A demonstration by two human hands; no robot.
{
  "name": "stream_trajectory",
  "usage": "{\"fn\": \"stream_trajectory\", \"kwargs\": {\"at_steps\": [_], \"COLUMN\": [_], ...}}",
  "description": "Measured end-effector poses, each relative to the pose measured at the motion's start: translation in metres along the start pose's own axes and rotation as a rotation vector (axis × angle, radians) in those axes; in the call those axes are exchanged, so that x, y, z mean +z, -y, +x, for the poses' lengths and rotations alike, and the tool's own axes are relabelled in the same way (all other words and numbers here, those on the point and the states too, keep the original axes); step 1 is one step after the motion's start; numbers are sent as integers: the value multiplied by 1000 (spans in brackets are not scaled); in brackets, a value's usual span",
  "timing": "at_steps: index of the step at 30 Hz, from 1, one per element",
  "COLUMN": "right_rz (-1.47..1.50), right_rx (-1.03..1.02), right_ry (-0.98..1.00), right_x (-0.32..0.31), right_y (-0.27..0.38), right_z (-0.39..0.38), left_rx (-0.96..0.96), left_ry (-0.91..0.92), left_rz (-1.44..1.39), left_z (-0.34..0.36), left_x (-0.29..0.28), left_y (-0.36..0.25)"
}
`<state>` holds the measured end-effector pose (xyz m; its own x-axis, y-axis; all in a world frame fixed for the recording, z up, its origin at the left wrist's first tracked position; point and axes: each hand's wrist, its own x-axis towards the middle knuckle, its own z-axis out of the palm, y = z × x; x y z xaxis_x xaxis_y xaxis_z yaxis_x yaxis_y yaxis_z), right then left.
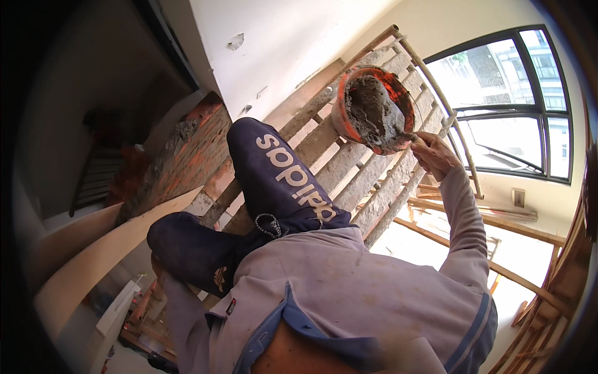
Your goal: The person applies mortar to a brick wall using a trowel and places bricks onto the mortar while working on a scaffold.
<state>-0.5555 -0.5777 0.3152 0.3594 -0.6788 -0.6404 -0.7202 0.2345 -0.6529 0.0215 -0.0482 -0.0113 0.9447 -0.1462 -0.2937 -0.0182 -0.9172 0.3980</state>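
My right hand [436,154] is closed round the handle of a trowel [392,119]. Its grey-smeared blade rests in wet mortar [366,106] inside an orange bucket [341,122]. The bucket stands on a platform of mortar-caked wooden slats [319,144], and its rim is crusted with mortar. Beside my left knee, only a sliver of my left hand [158,269] shows; its fingers are hidden behind the leg, so I cannot make out whether it holds anything.
A brick wall [180,149] partly smeared with mortar stands at the left, next to a white wall [268,50]. A metal rail [436,81] edges the platform before a black-framed window [498,106]. Timber beams [523,227] lie lower right; a curved board [118,249] is at left.
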Motion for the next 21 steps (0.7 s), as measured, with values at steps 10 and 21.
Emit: {"fn": "stream_trajectory", "kwargs": {"at_steps": [10, 21], "right_rz": [-158, -254], "right_rx": [-213, -217], "right_ry": [320, 732], "right_x": [75, 262], "right_y": [101, 131], "right_z": [49, 295], "left_rx": [15, -103], "left_ry": [-72, -101], "left_rz": [-18, 2], "left_z": [-17, -39], "left_x": [-15, -24], "left_y": [16, -7]}}
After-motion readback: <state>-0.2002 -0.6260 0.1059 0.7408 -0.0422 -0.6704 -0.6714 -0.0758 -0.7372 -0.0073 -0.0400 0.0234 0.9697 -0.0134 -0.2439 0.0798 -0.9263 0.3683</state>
